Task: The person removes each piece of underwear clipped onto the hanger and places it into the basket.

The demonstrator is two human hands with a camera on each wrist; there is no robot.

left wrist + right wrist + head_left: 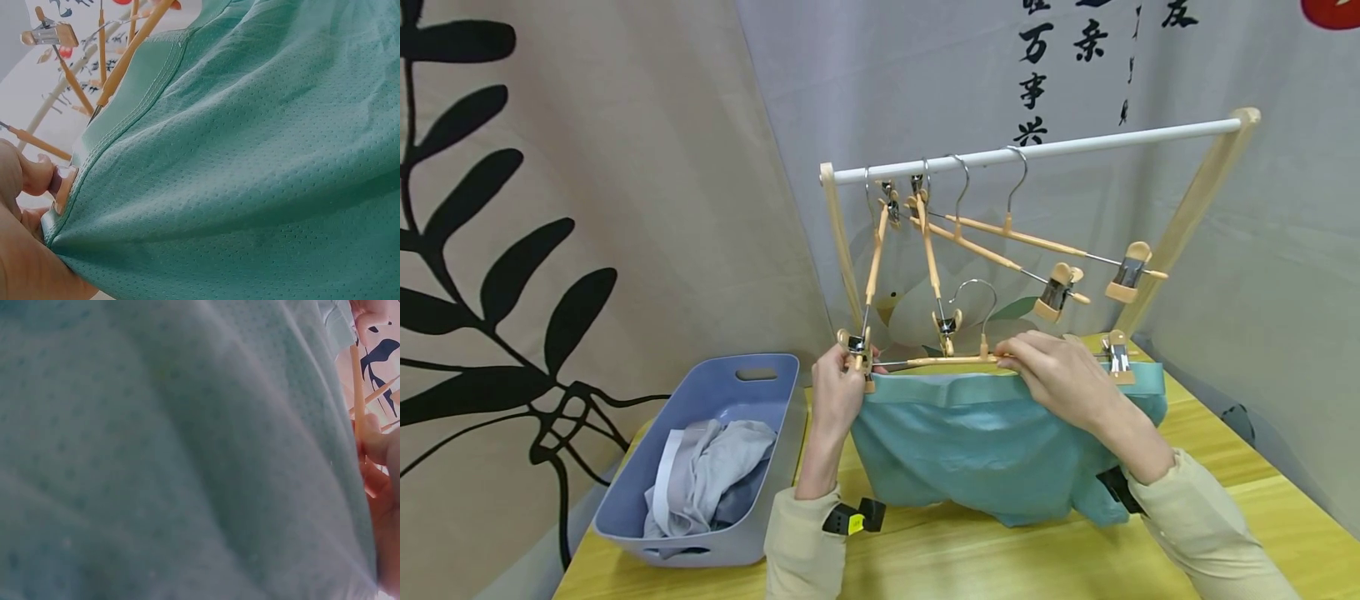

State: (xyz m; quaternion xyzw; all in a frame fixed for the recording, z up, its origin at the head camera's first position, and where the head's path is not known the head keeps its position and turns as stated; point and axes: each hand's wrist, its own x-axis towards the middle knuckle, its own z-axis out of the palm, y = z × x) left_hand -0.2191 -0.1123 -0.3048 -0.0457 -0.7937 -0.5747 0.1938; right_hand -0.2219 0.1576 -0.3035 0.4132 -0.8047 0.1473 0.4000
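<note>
A teal garment (962, 454) with a banded waist and tiny perforations hangs from a wooden clip hanger (951, 362), its lower part near the table. My left hand (835, 396) pinches the left clip (854, 345) at the waistband's corner; in the left wrist view, the clip's pad (63, 195) lies on the band. Farther right, my right hand (1060, 375) grips the hanger's bar between thumb and fingers. The right clip (1118, 360) sits on the other end of the waistband. In the right wrist view, cloth (187, 456) hides most of the scene beside the fingers (375, 444).
Behind the garment stands a small rack with a white rail (1112, 146) and wooden legs. Several clip hangers (988, 250) dangle from it, close above my hands. On the left of the yellow table (925, 558), a blue-grey basket (775, 500) holds crumpled grey cloth (722, 467).
</note>
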